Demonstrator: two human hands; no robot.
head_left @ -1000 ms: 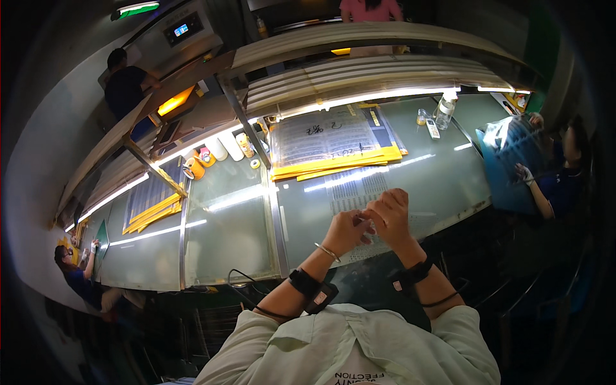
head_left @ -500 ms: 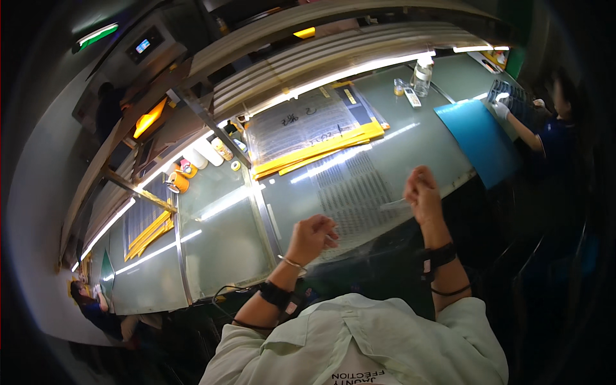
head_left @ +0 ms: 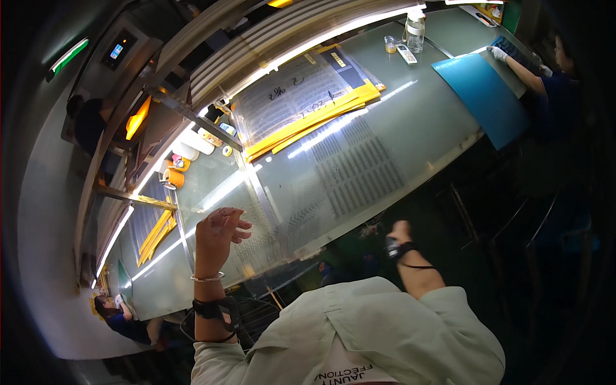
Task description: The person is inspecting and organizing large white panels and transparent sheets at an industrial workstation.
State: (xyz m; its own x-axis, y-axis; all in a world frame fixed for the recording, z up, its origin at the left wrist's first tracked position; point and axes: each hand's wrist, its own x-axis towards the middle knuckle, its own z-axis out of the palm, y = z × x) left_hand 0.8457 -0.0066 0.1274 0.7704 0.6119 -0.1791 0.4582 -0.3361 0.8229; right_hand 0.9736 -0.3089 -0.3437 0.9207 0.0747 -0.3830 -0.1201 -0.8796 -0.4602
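Note:
A large clear film [head_left: 356, 173] printed with rows of dark marks lies across the grey-green glass tabletop in front of me, and its left part looks wavy. At the left end of the film is my left hand [head_left: 221, 232], raised, with fingers curled and closed on the film; the exact contact is hard to see. Lower and to the right, my right hand [head_left: 400, 232] is beyond the table's front edge, apart from the film. Its fingers are mostly hidden and dim. Both wrists wear black straps, and the left one also a bangle.
Yellow-edged printed sheets [head_left: 308, 106] are stacked at the back, with another stack [head_left: 157, 234] at left. Orange tape rolls [head_left: 173, 178] stand beside bottles. A water bottle [head_left: 415, 32], a remote [head_left: 406, 54] and a blue sheet [head_left: 481, 93] are at right. A metal-framed shelf overhangs. Co-workers sit either side.
My left hand has moved left and the film's marks now reach further that way. My right hand has dropped from above the table to beyond its front edge. The view has shifted.

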